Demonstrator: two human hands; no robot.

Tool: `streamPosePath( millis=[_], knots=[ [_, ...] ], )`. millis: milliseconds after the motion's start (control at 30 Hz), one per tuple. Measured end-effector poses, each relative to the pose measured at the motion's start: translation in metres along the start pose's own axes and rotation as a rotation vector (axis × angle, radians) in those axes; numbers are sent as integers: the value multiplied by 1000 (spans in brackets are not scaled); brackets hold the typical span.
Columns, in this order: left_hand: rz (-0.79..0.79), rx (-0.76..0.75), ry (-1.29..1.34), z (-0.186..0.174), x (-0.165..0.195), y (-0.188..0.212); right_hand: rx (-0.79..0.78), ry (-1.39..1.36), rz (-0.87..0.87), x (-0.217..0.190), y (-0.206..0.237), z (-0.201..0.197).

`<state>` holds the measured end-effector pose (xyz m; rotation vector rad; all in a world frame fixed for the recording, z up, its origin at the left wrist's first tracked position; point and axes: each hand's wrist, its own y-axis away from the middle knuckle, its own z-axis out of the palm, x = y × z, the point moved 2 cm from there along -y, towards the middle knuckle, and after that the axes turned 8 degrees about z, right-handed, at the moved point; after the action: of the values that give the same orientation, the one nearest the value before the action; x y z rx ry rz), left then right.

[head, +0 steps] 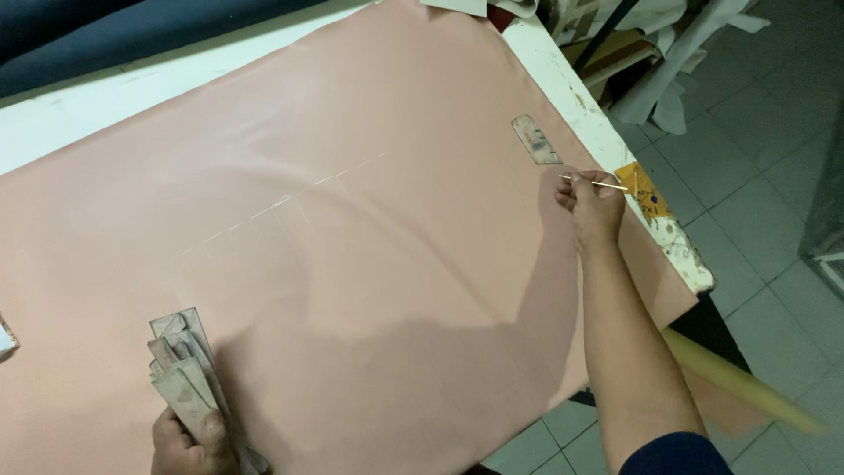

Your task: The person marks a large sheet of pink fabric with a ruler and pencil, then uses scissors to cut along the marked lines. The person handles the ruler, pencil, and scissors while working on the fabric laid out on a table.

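Left hand (189,440): fingers clamped on fanned stack of templates (189,365), low on pink sheet (369,264) | Right hand (593,207): fingers pinched on thin marking stick (598,183) beside single template (535,139) near table edge (615,149) | Risk: stack may fan out and slip; lone template could be nudged off the marks.

Two bare hands are seen from above, and no gloves, rings or bracelets can be made out on them. The right hand (594,204) is followed by a long bare forearm, which is uncovered up to the elbow. Near the lower edge of the picture a dark blue sleeve (675,454) is seen (only its rounded end is visible, so the kind of garment cannot be told). The sleeve cloth looks plain, without stripes or prints. Of the left hand (186,444) only the upper part is shown at the bottom edge; its wrist is cut off, and no sleeve is seen on that side. The nails appear short and unpainted.
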<state>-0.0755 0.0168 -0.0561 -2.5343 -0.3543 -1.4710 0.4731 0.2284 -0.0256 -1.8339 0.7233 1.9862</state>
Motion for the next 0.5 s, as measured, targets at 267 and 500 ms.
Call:
streamPosePath(
  millis=[267,500],
  knots=[
    [-34,-51,178,0,-7,-11,-78,-272,220,-15,-29,33],
    [23,36,131,7,-9,-11,-330,95,364,4,-2,58]
  ],
)
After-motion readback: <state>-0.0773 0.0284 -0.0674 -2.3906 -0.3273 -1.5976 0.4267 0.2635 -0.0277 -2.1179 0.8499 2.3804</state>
